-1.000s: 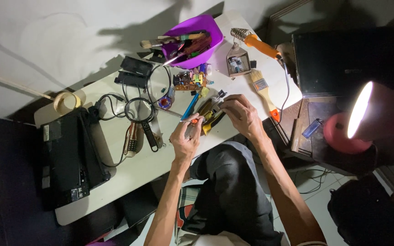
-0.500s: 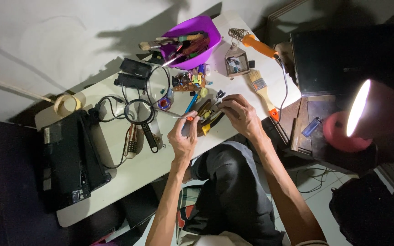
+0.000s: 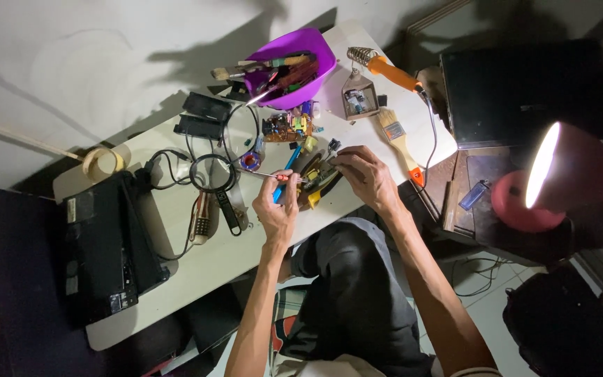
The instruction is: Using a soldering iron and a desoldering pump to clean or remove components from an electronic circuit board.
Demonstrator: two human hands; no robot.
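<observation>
Two hands [image 3: 278, 209] [image 3: 359, 174] near table edge [image 3: 246, 262]

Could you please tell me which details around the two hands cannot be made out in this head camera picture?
- Head view: the small part under the right hand is mostly covered by its fingers; its kind cannot be told.
- The screwdriver in the left hand: its tip is too thin and small to read.
- The purple bowl: its tools overlap, in shadow.
- The circuit board: its parts are too small.
</observation>
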